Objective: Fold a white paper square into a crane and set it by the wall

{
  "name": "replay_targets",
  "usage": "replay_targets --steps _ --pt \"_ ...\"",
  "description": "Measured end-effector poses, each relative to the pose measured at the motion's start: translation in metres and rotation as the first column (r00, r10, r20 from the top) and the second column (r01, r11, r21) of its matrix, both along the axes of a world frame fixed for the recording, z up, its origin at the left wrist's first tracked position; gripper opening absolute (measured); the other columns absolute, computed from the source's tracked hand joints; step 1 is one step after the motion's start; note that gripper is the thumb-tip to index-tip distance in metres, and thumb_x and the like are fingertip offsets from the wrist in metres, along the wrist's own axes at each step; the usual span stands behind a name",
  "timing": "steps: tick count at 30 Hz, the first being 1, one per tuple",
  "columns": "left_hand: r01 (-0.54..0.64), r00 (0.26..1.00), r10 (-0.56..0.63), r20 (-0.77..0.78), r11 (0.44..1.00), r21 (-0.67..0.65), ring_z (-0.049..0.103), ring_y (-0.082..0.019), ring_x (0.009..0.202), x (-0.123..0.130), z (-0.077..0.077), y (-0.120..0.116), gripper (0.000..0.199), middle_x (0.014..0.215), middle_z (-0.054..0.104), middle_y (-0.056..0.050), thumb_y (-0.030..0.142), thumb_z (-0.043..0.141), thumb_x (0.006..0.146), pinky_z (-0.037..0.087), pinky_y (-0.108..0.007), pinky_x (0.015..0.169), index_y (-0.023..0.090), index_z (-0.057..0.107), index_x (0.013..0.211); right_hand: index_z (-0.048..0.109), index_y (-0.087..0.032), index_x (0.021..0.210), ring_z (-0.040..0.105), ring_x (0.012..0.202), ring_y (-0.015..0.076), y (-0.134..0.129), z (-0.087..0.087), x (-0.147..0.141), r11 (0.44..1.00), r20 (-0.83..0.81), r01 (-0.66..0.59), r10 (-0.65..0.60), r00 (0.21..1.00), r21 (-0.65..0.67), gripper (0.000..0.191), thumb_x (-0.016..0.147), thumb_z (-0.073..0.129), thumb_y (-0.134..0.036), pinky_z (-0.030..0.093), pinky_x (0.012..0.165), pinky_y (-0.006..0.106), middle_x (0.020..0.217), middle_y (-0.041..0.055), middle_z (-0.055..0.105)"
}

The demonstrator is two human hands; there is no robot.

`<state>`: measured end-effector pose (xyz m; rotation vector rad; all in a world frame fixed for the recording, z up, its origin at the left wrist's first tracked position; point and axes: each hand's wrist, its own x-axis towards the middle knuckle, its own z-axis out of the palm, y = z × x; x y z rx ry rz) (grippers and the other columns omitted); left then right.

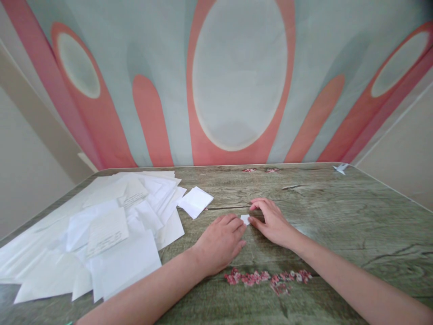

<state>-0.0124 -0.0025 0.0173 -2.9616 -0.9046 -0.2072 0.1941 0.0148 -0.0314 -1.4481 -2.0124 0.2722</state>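
A small folded piece of white paper (pixel 245 219) lies flat on the wooden-patterned table between my two hands. From its left side, my left hand (pixel 221 241) rests over it with fingers curled together and fingertips pressing its edge. On the other side, my right hand (pixel 270 222) touches the paper with the thumb tip, while its fingers arch away with a gap to the thumb. Up and left of my hands sits a small stack of square white paper sheets (pixel 195 202).
A large loose heap of white papers (pixel 125 271), some with printed lines, covers the table's left side. At the far right corner rests a folded paper bird (pixel 341 169). Pink flower prints mark the table (pixel 338 212). A patterned wall stands behind.
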Motion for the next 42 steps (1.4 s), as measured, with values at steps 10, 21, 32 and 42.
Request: replay_targets --steps 10,21,32,42 --pt "-0.030 0.999 0.030 0.036 0.999 -0.013 0.034 -0.025 0.124 0.000 0.001 0.000 0.039 0.119 0.050 -0.009 0.034 0.047 0.087 0.031 -0.041 0.101 0.018 0.044 0.122 0.050 -0.018 0.106 0.047 0.107 0.0289 0.001 -0.004 -0.009 0.994 0.098 0.092 -0.097 0.990 0.052 0.042 0.076 0.057 -0.048 0.037 0.089 0.046 0.113 0.0134 0.053" --pt "-0.030 0.999 0.030 0.028 0.999 -0.021 0.031 -0.025 0.127 -0.005 0.008 -0.004 0.027 0.112 0.055 -0.008 0.033 0.045 0.088 0.027 -0.043 0.104 0.019 0.056 0.107 0.050 -0.019 0.108 0.047 0.105 0.0283 0.003 0.000 -0.007 0.994 0.106 0.104 -0.105 0.989 0.017 0.046 0.075 0.058 -0.050 0.037 0.088 0.045 0.112 0.0117 0.053" --pt "-0.009 0.994 0.026 0.102 0.985 -0.171 0.045 -0.023 0.115 -0.008 0.018 -0.001 0.023 0.108 0.057 -0.007 0.027 0.046 0.086 0.034 -0.037 0.100 0.017 0.061 0.102 0.052 -0.022 0.104 0.046 0.106 0.0267 0.002 0.001 -0.004 0.995 0.112 0.099 -0.100 0.989 0.015 0.036 0.078 0.057 -0.045 0.036 0.089 0.043 0.113 0.0093 0.052" --pt "-0.185 0.917 0.334 0.218 0.840 -0.510 0.058 -0.020 0.086 0.008 0.012 0.036 0.032 0.095 0.062 -0.006 0.031 0.058 0.073 0.046 -0.030 0.076 0.016 0.058 0.102 0.057 -0.022 0.081 0.049 0.103 0.0237 0.001 0.001 -0.007 0.997 0.033 0.070 -0.071 0.997 0.021 0.017 0.079 0.059 -0.038 0.035 0.088 0.041 0.107 0.0065 0.056"
